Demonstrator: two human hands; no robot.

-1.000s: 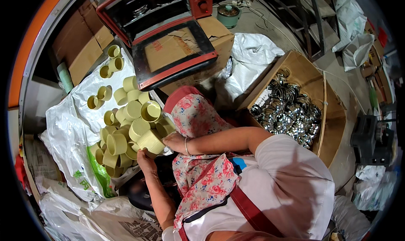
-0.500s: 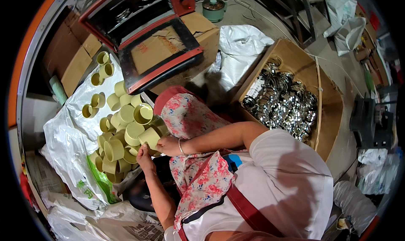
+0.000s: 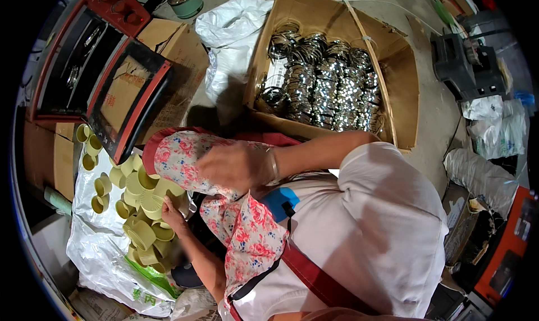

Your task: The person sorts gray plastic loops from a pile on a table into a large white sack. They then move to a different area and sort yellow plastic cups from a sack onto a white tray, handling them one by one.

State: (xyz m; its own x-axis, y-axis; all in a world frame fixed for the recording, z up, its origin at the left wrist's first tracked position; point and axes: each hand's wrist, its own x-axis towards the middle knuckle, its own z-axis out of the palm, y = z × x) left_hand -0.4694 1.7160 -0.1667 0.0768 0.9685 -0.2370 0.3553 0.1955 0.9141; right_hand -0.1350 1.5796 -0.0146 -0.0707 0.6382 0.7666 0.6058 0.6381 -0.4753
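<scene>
Several pale yellow-green ribbed cups (image 3: 141, 235) lie heaped at my left on white plastic sheeting. My left hand (image 3: 173, 214) has its fingers closed at the edge of one yellow-green cup (image 3: 175, 190) on the near side of the heap. My right hand (image 3: 234, 165) is blurred over my flowered apron (image 3: 179, 158), between the cups and the carton; its fingers are smeared, and I cannot make out anything in it. Beyond it, a cardboard carton (image 3: 405, 90) holds rows of shiny silver metal rings (image 3: 331, 79).
At the far left a red and black toaster oven (image 3: 126, 99) stands with its door down by a cardboard box (image 3: 188, 57). A white sack (image 3: 233, 26) lies beside the carton, with a green lidded pot (image 3: 185, 2) behind. The white sheeting (image 3: 92, 239) spreads under the cups.
My right hand has left the cup and moved over my apron toward the carton. My left hand stays at the cup. The view has turned to the right.
</scene>
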